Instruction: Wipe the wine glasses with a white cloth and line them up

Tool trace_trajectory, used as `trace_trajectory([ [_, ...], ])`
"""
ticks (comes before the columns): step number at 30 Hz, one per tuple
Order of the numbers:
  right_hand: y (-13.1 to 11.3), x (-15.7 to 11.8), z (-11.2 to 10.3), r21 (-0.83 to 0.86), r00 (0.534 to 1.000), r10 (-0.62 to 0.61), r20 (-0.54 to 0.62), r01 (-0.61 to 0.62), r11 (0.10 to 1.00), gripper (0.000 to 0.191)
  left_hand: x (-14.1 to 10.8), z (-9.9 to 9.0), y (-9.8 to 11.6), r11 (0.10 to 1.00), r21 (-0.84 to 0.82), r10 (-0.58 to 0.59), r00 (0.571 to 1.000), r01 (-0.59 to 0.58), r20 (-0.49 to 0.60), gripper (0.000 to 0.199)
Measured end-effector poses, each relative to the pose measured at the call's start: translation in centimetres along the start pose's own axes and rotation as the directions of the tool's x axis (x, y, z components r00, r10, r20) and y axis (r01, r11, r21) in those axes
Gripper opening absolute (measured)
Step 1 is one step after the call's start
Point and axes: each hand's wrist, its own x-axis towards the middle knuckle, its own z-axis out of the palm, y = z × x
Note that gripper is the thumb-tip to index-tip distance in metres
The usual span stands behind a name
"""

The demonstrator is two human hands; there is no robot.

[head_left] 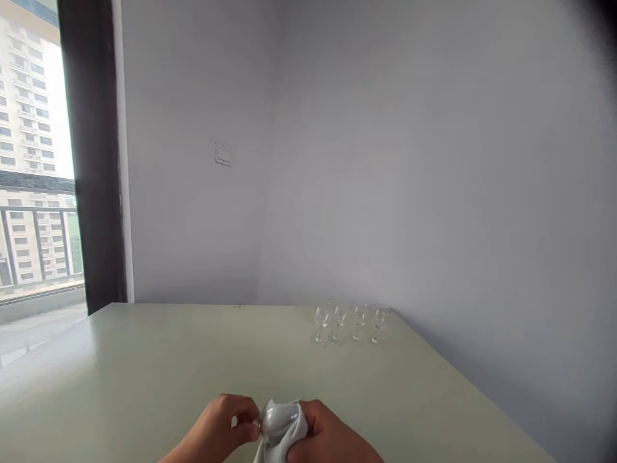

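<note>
Low in the view, a clear wine glass [276,417] lies tilted on its side above the table. My left hand [230,417] pinches it at the stem end with thumb and fingers. On the other side, my right hand [324,432] grips a pale grey cloth [284,449], which wraps round the bowl and rim of the glass. Part of the bowl is hidden by the cloth, and the fingers of my right hand are partly covered by it.
Several clear stemmed glasses [336,319] stand upright at the table's far right, near the wall. The pale green table [168,360] meets the grey walls at its back. A light switch [223,155] is on the left wall, beside a dark door frame [94,154].
</note>
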Motion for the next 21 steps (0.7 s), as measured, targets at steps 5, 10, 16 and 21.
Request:
trace_trajectory([
  [5, 1.1, 1.3, 0.3, 0.095, 0.999, -0.042, 0.012, 0.041, 0.995, 0.039, -0.2, -0.6, 0.3, 0.965, -0.234, -0.058, 0.966, 0.119, 0.253, 0.028],
  [10, 4.4, 6.4, 1.8, 0.593, 0.992, -0.102, -0.074, 0.126, 0.795, 0.025, -0.1, 1.0, 0.6, 0.817, 0.552, 0.31, 0.933, -0.164, -0.181, 0.026],
  [16, 3.5, 5.0, 3.2, 0.695, 0.982, -0.191, -0.014, 0.147, 0.704, 0.033, -0.1, 1.2, -0.4, 0.513, 0.826, 0.562, 0.819, -0.234, -0.117, 0.025],
  [21, 3.4, 4.7, 2.7, 0.54, 0.978, -0.208, -0.032, 0.192, 0.819, 0.052, -0.2, 1.4, -0.6, 0.491, 0.82, 0.625, 0.774, -0.294, -0.097, 0.026],
])
